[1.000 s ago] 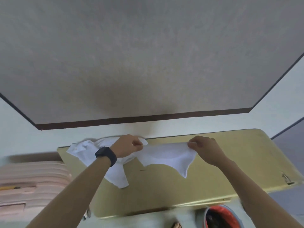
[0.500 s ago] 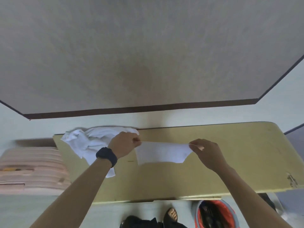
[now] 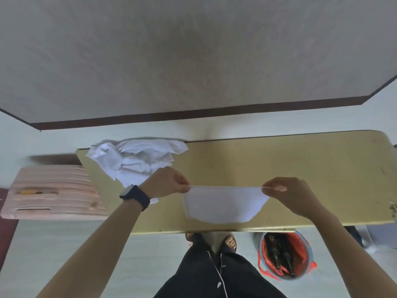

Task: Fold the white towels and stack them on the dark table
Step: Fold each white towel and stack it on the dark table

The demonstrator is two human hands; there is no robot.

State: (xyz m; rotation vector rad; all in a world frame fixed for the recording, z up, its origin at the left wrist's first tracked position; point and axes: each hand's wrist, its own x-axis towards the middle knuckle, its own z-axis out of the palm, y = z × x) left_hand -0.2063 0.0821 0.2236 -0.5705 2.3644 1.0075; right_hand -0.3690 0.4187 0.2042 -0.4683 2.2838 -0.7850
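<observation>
I hold one white towel (image 3: 223, 204) stretched flat above the yellowish table (image 3: 279, 164). My left hand (image 3: 166, 182), with a black watch on the wrist, pinches its left top corner. My right hand (image 3: 285, 193) pinches the right top corner. The towel hangs down from that taut top edge toward the table's near edge. A crumpled pile of white towels (image 3: 135, 160) lies at the table's far left corner, just beyond my left hand.
A pink slatted plastic piece (image 3: 51, 192) stands left of the table. A grey bucket with a red liner and dark bottles (image 3: 283, 254) sits on the floor under the table's near right edge. My legs and sandalled feet (image 3: 214, 244) are below. A wall rises beyond the table.
Both hands have drawn the towel toward me and spread it wider, away from the pile. The view has tilted down, so my legs and the bucket show more.
</observation>
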